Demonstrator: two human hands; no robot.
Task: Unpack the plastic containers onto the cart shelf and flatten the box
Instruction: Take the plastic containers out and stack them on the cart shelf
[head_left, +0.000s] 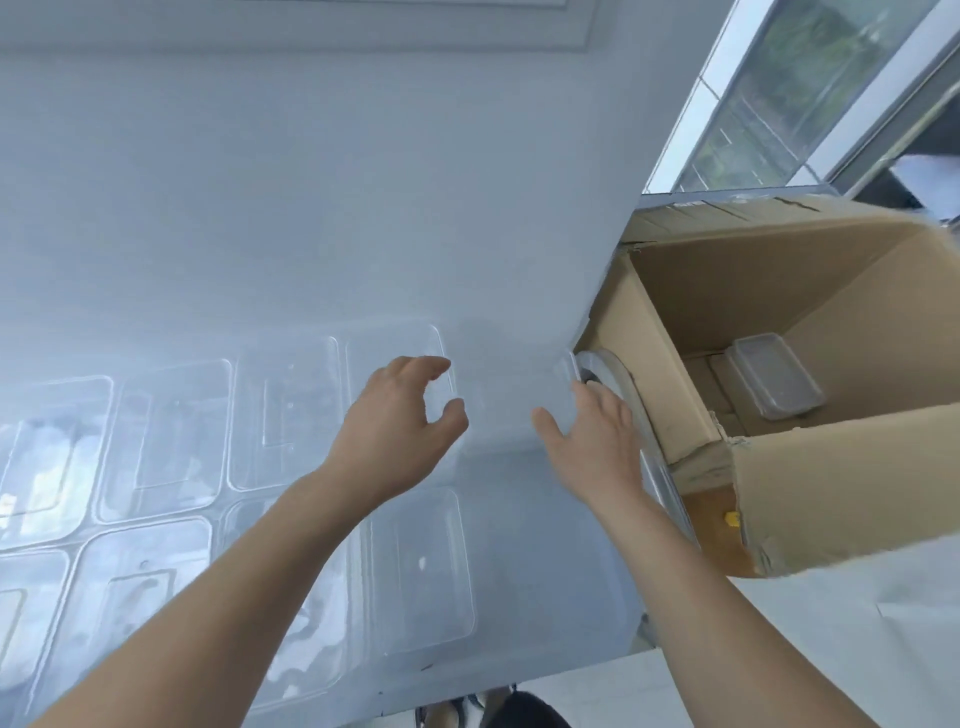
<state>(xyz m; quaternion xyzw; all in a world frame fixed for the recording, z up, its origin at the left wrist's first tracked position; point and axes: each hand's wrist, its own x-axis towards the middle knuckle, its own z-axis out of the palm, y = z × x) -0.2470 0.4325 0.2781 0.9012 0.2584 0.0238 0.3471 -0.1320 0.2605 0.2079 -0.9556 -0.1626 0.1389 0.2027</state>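
On the cart shelf (322, 218), two rows of clear plastic containers (166, 436), lying flat and edge to edge, spreading away to the left of the left hand (397, 428) and running beneath its forearm. Last one of the far row directly under the curled fingers; last one of the near row just below the wrist. Nothing plainly visible inside any of them; too much glare to tell more.

To the right of the right hand (597, 441), an open cardboard box (810, 499), near flap standing up. Down at its bottom, one lidded container (774, 384), clear, lid on, contents not discernible, lying on brown cardboard, well apart from both hands.

Left hand held over the shelf, palm down, fingers loosely curled, thumb set apart from them across a wide gap, gripping nothing. Bare forearm reaching in from the lower left.

Right hand spread flat, fingers straight and close together, thumb out toward the left hand, holding nothing; resting on the shelf or just over it, cannot tell. Fingertips at a round grey disc (613, 370) between the shelf's edge and the box's side wall. A bare stretch of shelf between the two hands.

Beyond the box, up and to the right of the right hand, a window (779, 93). Below and right of the right wrist, by the box's near flap, a small yellow bit (732, 518).
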